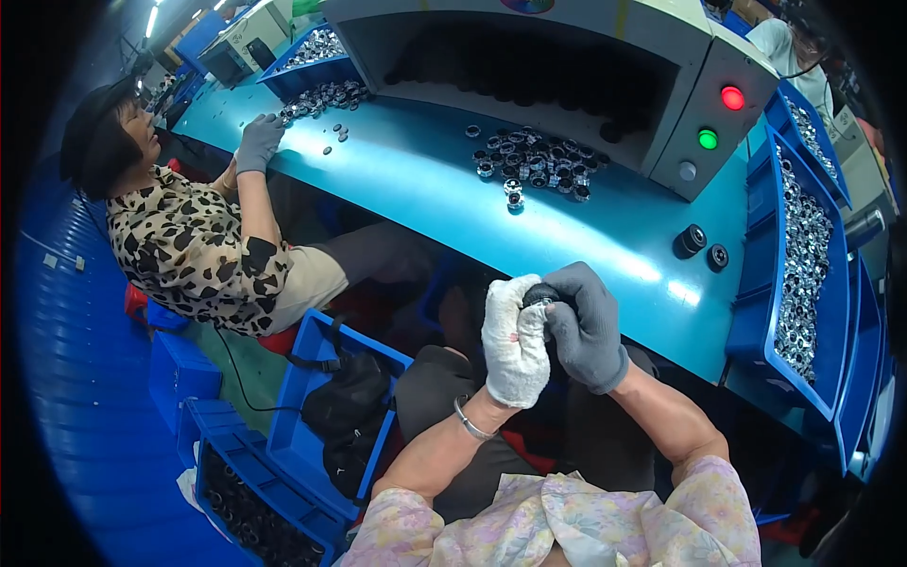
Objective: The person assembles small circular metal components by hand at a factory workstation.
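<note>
Near the table's front edge, my two gloved hands meet around a small round black part [539, 294] with a bit of shiny silver showing below it. The white knitted glove is my left hand [515, 342], its fingers curled against the part. My right hand [588, 326], in a dark grey glove, closes on the same part from the other side, thumb pressed in. Most of the part is hidden by the fingers. Beyond my hands, a heap of small silver-and-black ring-shaped parts [539, 163] lies on the blue-green table [425, 180].
Two black round parts [691, 240] stand at right, by a blue bin [756, 246] of silver pieces. Behind the heap is a grey machine [694, 113] with lit buttons. A co-worker [189, 227] sits at left. A blue crate [293, 416] holding a black bag is beside my legs.
</note>
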Motion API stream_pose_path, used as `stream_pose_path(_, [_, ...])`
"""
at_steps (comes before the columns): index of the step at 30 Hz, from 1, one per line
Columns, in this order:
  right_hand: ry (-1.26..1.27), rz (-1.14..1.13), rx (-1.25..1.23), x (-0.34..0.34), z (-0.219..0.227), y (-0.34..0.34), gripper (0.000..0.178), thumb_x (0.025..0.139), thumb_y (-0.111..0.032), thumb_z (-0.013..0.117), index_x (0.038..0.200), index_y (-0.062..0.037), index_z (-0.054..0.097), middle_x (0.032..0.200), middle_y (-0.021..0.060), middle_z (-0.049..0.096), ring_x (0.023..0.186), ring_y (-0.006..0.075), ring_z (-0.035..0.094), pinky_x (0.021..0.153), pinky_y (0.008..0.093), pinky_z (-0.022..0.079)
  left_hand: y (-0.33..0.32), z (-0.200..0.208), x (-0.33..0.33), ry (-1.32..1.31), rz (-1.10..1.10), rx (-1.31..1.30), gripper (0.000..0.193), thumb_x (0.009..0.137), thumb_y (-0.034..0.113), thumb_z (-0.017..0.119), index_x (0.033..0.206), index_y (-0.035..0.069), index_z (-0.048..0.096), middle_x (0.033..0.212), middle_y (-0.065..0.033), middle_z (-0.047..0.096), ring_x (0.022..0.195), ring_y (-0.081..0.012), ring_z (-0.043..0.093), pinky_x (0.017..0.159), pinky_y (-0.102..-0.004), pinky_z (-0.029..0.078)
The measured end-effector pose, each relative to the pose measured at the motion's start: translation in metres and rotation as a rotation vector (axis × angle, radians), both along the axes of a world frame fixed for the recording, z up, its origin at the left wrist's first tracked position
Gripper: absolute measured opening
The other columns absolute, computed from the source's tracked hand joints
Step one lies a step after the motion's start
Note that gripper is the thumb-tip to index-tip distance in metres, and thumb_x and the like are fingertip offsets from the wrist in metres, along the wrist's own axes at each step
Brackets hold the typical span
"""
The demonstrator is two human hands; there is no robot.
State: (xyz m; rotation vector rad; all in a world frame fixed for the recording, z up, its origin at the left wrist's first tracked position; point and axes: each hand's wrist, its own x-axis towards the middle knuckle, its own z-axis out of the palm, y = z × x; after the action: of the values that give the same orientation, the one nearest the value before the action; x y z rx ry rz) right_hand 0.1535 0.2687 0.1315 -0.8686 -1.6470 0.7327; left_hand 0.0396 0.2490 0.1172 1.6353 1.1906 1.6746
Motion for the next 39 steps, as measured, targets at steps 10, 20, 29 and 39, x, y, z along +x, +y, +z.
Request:
stream_pose_path(10, [0.184,-0.039,-0.291,-0.017,-0.045,0.042,0.013,0.084,-0.006,0.063,0.094,0.0021,0.061,0.081,0.0132,0.062,0.068,0.0201,0.06,0.062,0.0311,0.047,0.041,-0.029,0.007,-0.167,0.115,-0.186,0.014,0.098,0.006,0.047,0.109,0.001,0.053,0.097,-0.0052,0.057,0.084,-0.0104,0.054,0.078,-0.0251,0.047])
stream_pose_path(20, [0.188,0.053,-0.21,0.015,-0.021,0.024,0.021,0.085,-0.003,0.06,0.106,0.001,0.06,0.084,0.0117,0.058,0.072,0.02,0.058,0.066,0.0306,0.047,0.03,0.002,0.003,0.062,-0.054,-0.146,0.023,0.095,0.009,0.054,0.117,0.002,0.057,0.095,-0.0062,0.055,0.079,-0.013,0.056,0.07,-0.0252,0.048])
stream_pose_path(29, [0.176,0.019,-0.257,0.011,-0.013,0.006,0.025,0.084,-0.004,0.06,0.109,0.0004,0.059,0.087,0.0143,0.058,0.077,0.0257,0.06,0.071,0.033,0.048,0.011,-0.001,0.002,-0.084,-0.101,-0.267,0.021,0.098,0.009,0.05,0.117,0.001,0.05,0.103,-0.0061,0.056,0.088,-0.0108,0.055,0.079,-0.0245,0.047])
stream_pose_path(39, [-0.033,-0.122,-0.191,-0.003,-0.014,0.001,0.015,0.084,-0.003,0.057,0.099,-0.0005,0.059,0.09,0.0179,0.06,0.079,0.0343,0.061,0.069,0.0394,0.048,0.008,-0.01,0.004,0.122,0.082,-0.155,0.018,0.092,0.002,0.052,0.109,-0.001,0.055,0.096,-0.0139,0.054,0.083,-0.0259,0.056,0.075,-0.0341,0.046])
